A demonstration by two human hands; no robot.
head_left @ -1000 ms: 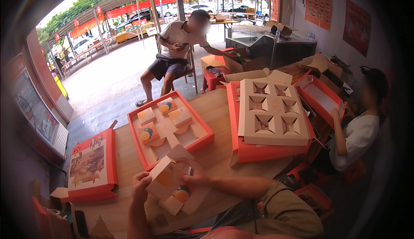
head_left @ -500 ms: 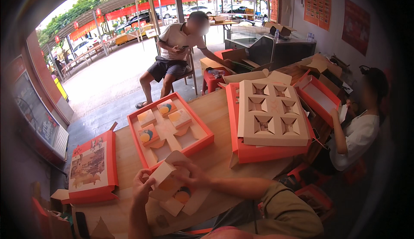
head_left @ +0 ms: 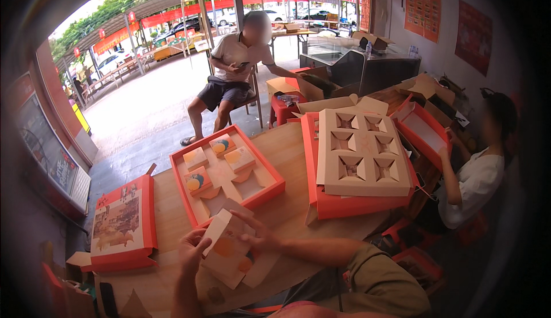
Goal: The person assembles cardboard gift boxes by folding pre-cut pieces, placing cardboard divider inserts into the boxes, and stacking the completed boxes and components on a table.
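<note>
A small beige paper box (head_left: pixel 225 240) with an orange printed spot is between my hands, above the near part of the table. My left hand (head_left: pixel 192 249) pinches its left side, thumb on the pale end flap. From the other side my right hand (head_left: pixel 259 235) grips it, fingers along the raised flap. Underneath lies another beige carton (head_left: pixel 244 266) with an orange and dark blue print, partly covered. Just beyond, a red-rimmed gift box (head_left: pixel 278 187) has several small printed boxes (head_left: pixel 240 158) in its beige insert, whose two nearest compartments hold none.
A red lid with a picture (head_left: pixel 120 226) lies left. At right, a beige six-hole insert (head_left: pixel 364 151) tops stacked red boxes (head_left: pixel 367 205). Across the table a seated person (head_left: pixel 241 60) reaches into a carton; at right another person (head_left: pixel 473 174) holds a red tray (head_left: pixel 425 124).
The small box has turned between my hands, its end flap now more upright. My right fingers have straightened along it. The person at right has brought a second hand to the red tray.
</note>
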